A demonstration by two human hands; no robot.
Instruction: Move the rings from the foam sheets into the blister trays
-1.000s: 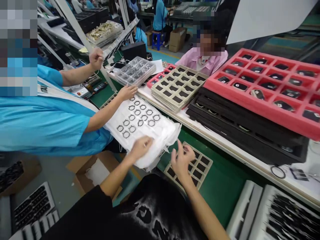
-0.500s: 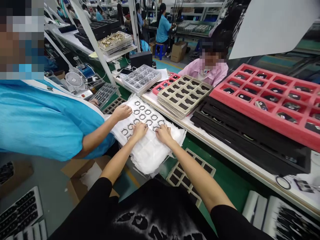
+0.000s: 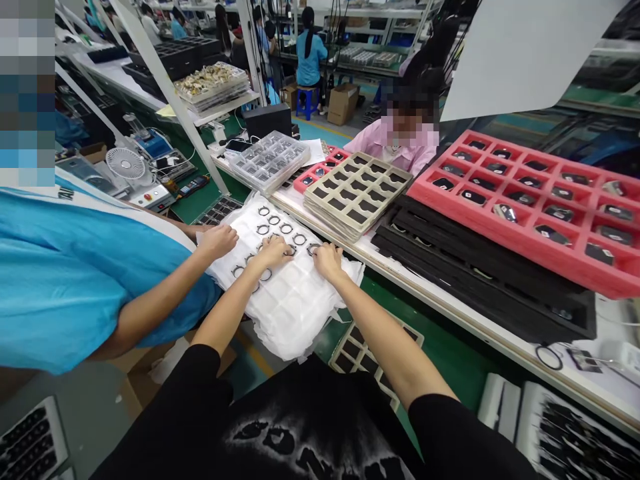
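Note:
Thin black rings lie in rows on a tray wrapped in a white sheet. My left hand reaches over the middle of the rows, fingers bent around a black ring. To its right, my right hand has its fingertips curled at another black ring near the sheet's right side. Several rings beneath and beside my left hand are partly hidden. A co-worker's hand in a blue sleeve hovers at the sheet's left edge.
Along the bench on the right are stacked beige trays, a red foam tray of small parts and black foam trays. A clear plastic tray sits farther back. A person in pink sits across the bench.
The view has shifted slightly. The ring that was at my right fingertips no longer shows on the sheet, and that hand is at the neighbouring ring. The co-worker's hand has drawn back left.

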